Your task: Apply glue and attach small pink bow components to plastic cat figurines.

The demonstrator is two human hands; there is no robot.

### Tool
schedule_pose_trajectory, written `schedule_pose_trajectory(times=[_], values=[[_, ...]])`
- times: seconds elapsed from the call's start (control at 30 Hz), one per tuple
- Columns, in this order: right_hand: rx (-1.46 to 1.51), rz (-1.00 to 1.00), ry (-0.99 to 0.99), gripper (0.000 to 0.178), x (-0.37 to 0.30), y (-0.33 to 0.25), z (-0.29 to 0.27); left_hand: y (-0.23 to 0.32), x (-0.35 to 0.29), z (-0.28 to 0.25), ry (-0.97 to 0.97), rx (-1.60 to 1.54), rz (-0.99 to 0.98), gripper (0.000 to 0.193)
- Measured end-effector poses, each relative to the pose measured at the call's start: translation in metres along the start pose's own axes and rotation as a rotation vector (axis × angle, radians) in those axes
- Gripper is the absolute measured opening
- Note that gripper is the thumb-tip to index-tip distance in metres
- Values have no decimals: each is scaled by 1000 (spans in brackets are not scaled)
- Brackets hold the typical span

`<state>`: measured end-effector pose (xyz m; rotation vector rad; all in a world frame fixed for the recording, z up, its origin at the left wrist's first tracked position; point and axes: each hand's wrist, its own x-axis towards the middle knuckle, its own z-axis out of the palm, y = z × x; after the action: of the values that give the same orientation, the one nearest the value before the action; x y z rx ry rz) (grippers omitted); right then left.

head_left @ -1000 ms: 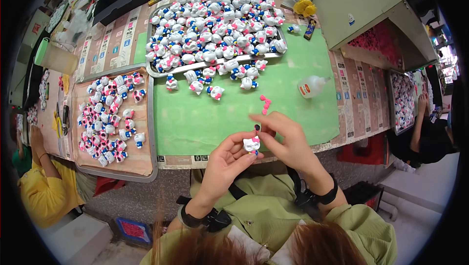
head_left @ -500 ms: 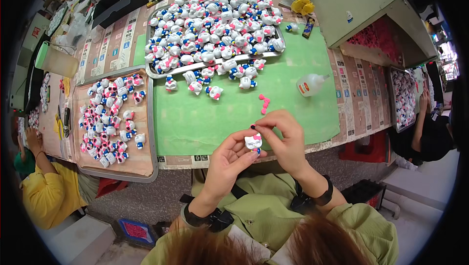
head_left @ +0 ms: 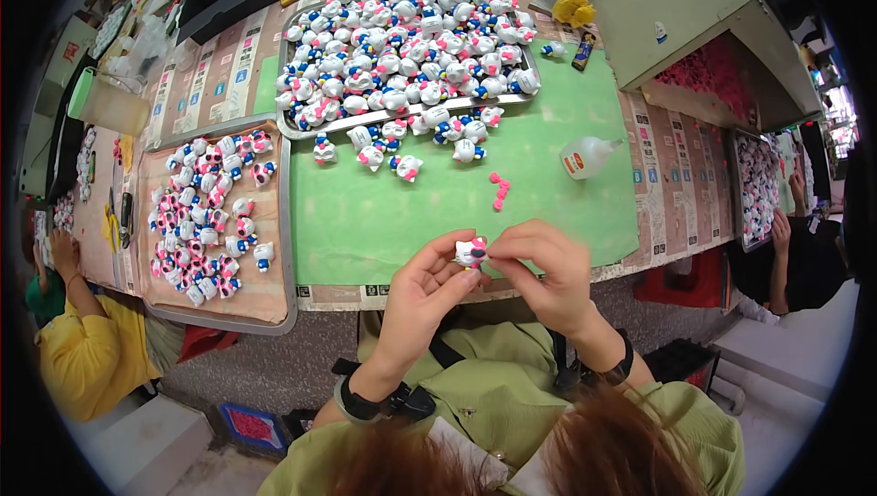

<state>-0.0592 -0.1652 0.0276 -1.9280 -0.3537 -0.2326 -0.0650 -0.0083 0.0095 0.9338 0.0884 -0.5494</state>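
Note:
My left hand (head_left: 422,288) holds a small white cat figurine (head_left: 463,253) with a pink bow between thumb and fingers, above the table's near edge. A small pair of glasses (head_left: 478,256) with a dark lens lies against the figurine's face. My right hand (head_left: 546,269) is closed in a pinch at the glasses' right side; its fingertips partly hide them. Beyond my hands, several small pink pieces (head_left: 499,192) lie in a crooked row on the green mat (head_left: 384,222).
A metal tray (head_left: 411,105) heaped with figurines stands at the back, several loose ones before it. At left, another tray (head_left: 265,316) holds figurines, many with pink glasses. A white squeeze bottle (head_left: 586,158) stands at right. Other people sit at both sides; a metal cabinet (head_left: 667,3) is back right.
My right hand has brought the small dark-lensed glasses down from above the figurine onto its face. The figurine has been raised slightly and tilted in my left hand.

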Motion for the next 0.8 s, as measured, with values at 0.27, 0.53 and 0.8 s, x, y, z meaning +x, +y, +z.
schedule_pose_trajectory(times=[0.27, 0.53, 0.8], values=[[-191, -222, -56, 26, -4, 9, 3, -1, -2, -1, 15, 36, 9, 39], [19, -17, 9, 28, -10, 0, 5, 6, -5, -1, 33, 51, 61, 35], [328, 222, -34, 25, -9, -2, 7, 2, -7, 3, 49, 102, 182, 28]])
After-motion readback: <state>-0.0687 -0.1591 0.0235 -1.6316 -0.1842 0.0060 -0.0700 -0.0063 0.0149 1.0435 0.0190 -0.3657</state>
